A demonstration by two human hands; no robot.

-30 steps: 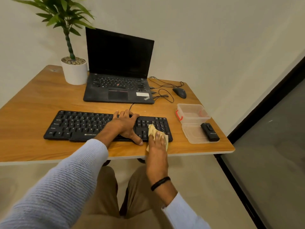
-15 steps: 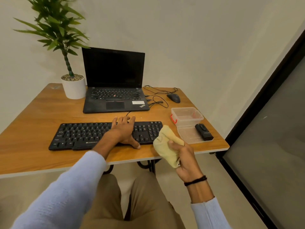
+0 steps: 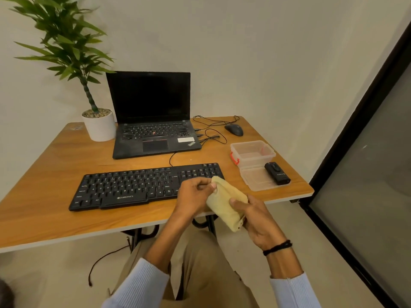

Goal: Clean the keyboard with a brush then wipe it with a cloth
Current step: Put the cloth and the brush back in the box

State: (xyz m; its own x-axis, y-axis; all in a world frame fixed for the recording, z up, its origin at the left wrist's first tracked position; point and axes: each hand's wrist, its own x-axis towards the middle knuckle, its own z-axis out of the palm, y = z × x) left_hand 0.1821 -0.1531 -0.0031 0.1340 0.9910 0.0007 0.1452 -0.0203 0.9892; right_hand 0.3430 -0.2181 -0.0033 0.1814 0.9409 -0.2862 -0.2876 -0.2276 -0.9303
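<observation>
Both hands, the left hand (image 3: 195, 194) and right hand (image 3: 255, 215), pinch the yellow cloth (image 3: 224, 203) above the keyboard (image 3: 133, 187), seemingly refolding mid-wipe; next, press it back onto the keys.

1. Wooden table (image 3: 44, 174), set against a pale wall.
2. Open black laptop (image 3: 153, 121), screen dark, at rear centre of the table.
3. Plant in a white pot (image 3: 100, 125), just beside the laptop's left edge.
4. Black mouse (image 3: 234, 129) near the rear right corner; thin black cables (image 3: 213, 136) looped between it and the laptop.
5. Clear plastic container (image 3: 253, 160) with a red latch, near the right edge; clear lid (image 3: 255, 180) flat on the table, touching its near side.
6. Dark glass panel (image 3: 367, 174) in a black frame, right of the table.
</observation>
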